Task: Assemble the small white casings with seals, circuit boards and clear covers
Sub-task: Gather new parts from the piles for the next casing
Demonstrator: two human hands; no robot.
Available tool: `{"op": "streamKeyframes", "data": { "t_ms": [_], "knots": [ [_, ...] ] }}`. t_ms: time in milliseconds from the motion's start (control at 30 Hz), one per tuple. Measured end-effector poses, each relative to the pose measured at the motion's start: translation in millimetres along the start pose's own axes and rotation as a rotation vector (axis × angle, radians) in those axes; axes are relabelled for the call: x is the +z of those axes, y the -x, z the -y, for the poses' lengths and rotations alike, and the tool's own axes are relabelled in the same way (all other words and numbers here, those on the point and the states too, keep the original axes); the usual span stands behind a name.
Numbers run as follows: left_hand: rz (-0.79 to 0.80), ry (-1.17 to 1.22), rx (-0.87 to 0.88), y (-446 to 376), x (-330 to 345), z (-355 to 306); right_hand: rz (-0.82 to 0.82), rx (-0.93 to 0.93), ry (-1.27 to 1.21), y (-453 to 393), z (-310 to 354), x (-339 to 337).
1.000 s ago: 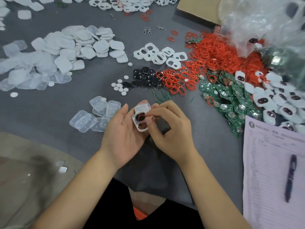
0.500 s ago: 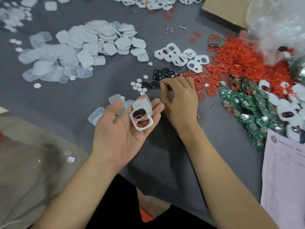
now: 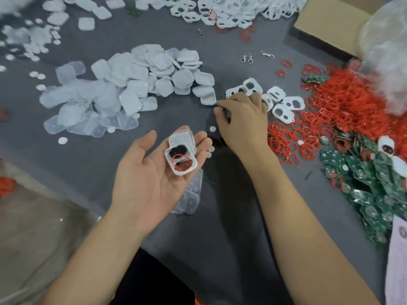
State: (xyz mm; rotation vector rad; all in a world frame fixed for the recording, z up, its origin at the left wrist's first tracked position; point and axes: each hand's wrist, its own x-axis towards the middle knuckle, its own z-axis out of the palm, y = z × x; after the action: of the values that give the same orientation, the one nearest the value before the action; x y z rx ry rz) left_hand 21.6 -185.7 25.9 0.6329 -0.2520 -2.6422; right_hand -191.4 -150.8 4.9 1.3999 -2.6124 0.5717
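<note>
My left hand (image 3: 149,179) lies palm up with straight fingers and carries a white casing (image 3: 181,158) that has a black pad and a loose red seal ring in it, stacked on a clear cover (image 3: 181,137). My right hand (image 3: 244,119) reaches palm down onto the grey table (image 3: 110,159), fingers curled over the small black pads and white discs (image 3: 212,129); what the fingertips pinch is hidden. Empty white casings (image 3: 284,104) lie just beyond it. Red seal rings (image 3: 343,106) and green circuit boards (image 3: 374,188) are heaped to the right.
A big pile of white and clear covers (image 3: 136,89) spreads at the left. More casings (image 3: 231,9) lie at the far edge, with metal clasps (image 3: 247,58) nearby. A cardboard box (image 3: 328,20) and a plastic bag (image 3: 387,53) stand far right. A paper sheet (image 3: 396,260) lies at lower right.
My right hand left the casing in my left palm and reached forward over the black pads toward the loose casings. The left hand opened flat, still carrying the casing.
</note>
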Motion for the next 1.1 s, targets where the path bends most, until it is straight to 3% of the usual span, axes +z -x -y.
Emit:
{"op": "streamKeyframes", "data": {
  "t_ms": [367,767,933,1100],
  "knots": [
    [-0.028,-0.054,0.040,4,-10,-4,0.106,-0.132,-0.060,29,10,-18],
    [-0.035,-0.035,0.039,7,-5,5,0.256,-0.142,0.031,28,13,-33],
    [-0.031,-0.042,0.044,6,-2,5,0.139,-0.083,-0.402,30,5,-36],
    [-0.027,-0.044,0.062,5,-2,3,-0.035,-0.015,-0.459,25,3,-34]
  ]
}}
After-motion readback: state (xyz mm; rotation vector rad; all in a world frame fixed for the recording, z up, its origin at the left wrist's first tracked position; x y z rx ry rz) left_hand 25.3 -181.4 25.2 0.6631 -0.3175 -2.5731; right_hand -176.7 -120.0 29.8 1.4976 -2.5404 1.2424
